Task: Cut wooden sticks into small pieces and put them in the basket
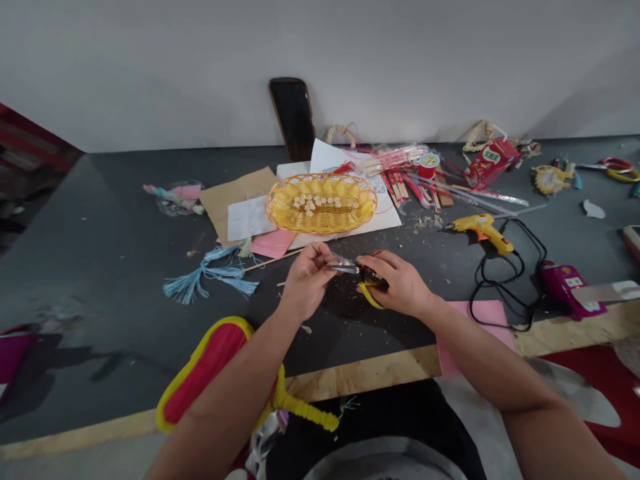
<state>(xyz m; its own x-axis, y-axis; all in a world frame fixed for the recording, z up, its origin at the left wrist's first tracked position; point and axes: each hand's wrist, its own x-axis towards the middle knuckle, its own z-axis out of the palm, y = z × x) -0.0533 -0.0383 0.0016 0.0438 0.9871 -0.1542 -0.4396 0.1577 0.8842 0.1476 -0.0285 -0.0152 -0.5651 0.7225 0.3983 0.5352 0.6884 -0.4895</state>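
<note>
My right hand [404,285] grips a pair of scissors [370,296] with a yellow and red handle, the blades pointing left. Beside the blade tips, my left hand [306,281] is closed in a pinch; a small, clear, shiny piece seems to show at its fingertips, too small to make out. Just beyond both hands, a yellow woven basket [280,217] holds several small cream-coloured flower-like pieces. Under my left forearm lies a red, yellow-edged fan shape [213,363] with a yellow wrapped handle [307,408].
Blue tassels [200,277] lie left of my hands. To the right are a yellow glue gun [483,232] with a black cord, a purple box [567,288] and pink paper [483,317]. A phone [293,117] leans against the wall. Behind the basket sits a red thread spool [428,167].
</note>
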